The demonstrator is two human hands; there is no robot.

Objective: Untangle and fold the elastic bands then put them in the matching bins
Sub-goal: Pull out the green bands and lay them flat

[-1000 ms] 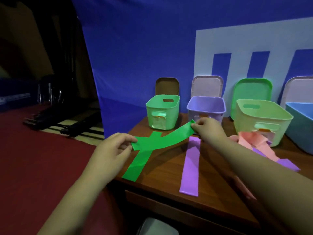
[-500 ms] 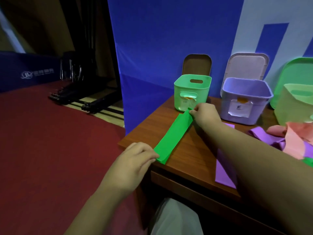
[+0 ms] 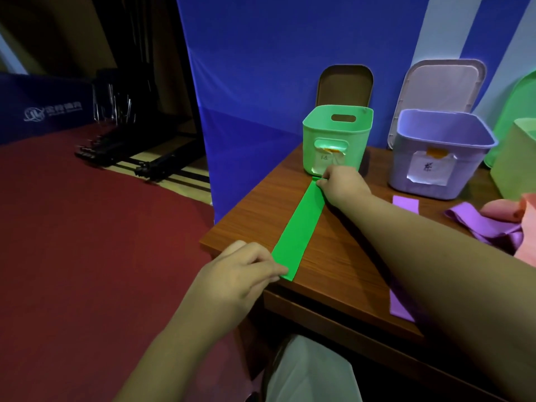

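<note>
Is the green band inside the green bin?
No, the green band lies flat on the table in front of the green bin, with the left hand and right hand each holding one end.

We see a smooth, matt green elastic band (image 3: 298, 230) lying on a bench (image 3: 255, 221) of wood-grain finish with a faint sheen. The green bin (image 3: 311, 149) and purple bin (image 3: 468, 175) look like smooth plastic; the purple bin's label (image 3: 430, 171) is creased paper.
</note>
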